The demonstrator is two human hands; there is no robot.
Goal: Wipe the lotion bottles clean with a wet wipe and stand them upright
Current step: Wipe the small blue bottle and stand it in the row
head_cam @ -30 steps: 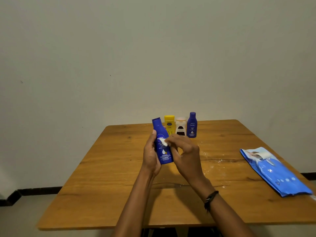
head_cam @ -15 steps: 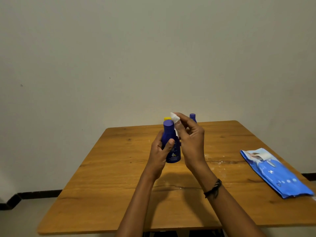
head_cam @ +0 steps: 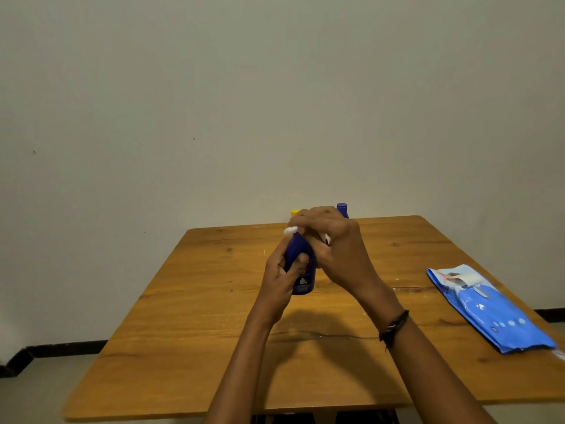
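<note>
Your left hand point(head_cam: 281, 278) grips the dark blue lotion bottle point(head_cam: 302, 275), with its fingers point(head_cam: 276, 264) curled round the body and the thumb pressed on the front label. You hold the bottle roughly upright over the middle of the bench point(head_cam: 183, 332). Your right hand point(head_cam: 337, 250) closes over the cap end, its fingers point(head_cam: 310, 216) bent down and pinching the white wet wipe point(head_cam: 290, 230) against the top of the bottle. Only a small wad of the wipe shows at the left of your knuckles. A dark bracelet point(head_cam: 394, 327) sits on your right wrist. Behind your hands, near the far edge, a yellow cap point(head_cam: 295, 212) and a blue cap point(head_cam: 342, 208) peek out; the bottles under them are hidden. The blue wipes pack point(head_cam: 492, 310) lies flat at the right edge.
</note>
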